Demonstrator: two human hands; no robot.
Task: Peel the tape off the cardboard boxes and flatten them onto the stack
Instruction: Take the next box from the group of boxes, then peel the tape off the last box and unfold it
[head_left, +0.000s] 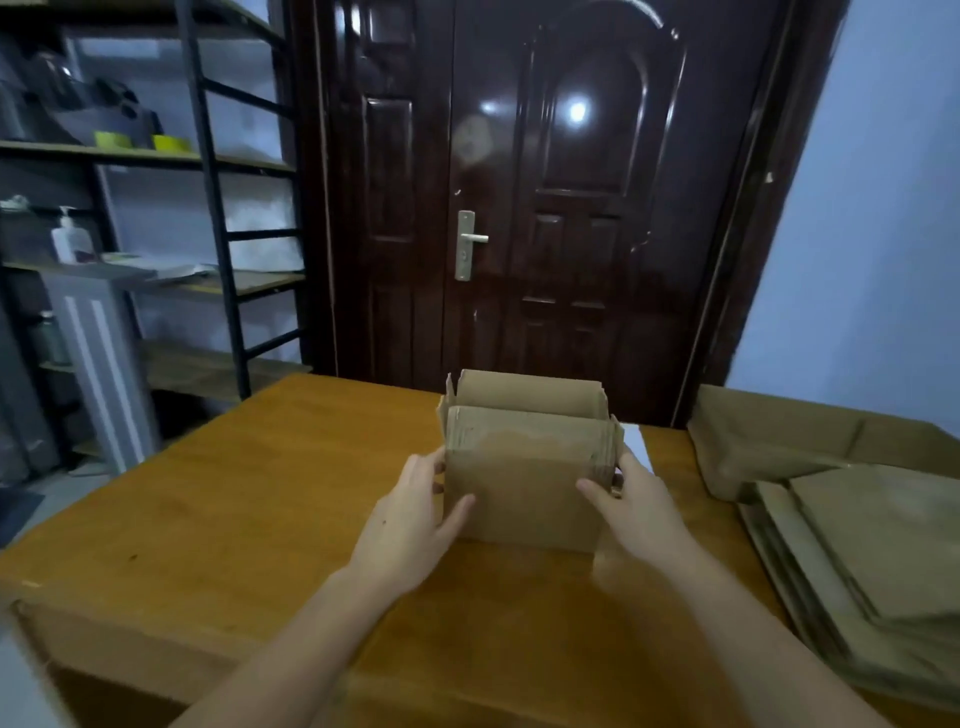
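A small brown cardboard box (524, 467) stands upright on the wooden table (218, 499) in the middle of the view, its top flaps raised and open. My left hand (415, 519) holds its left side, thumb on the near face and fingers round the corner. My right hand (634, 504) holds the right side the same way, thumb on the front. A stack of flattened cardboard (862, 566) lies on the table at the right. No tape is plainly visible on the box.
A large open cardboard box (779, 441) sits at the far right behind the stack. A dark double door (545, 208) is beyond the table. Metal shelving (208, 208) with bottles and small items stands at the left.
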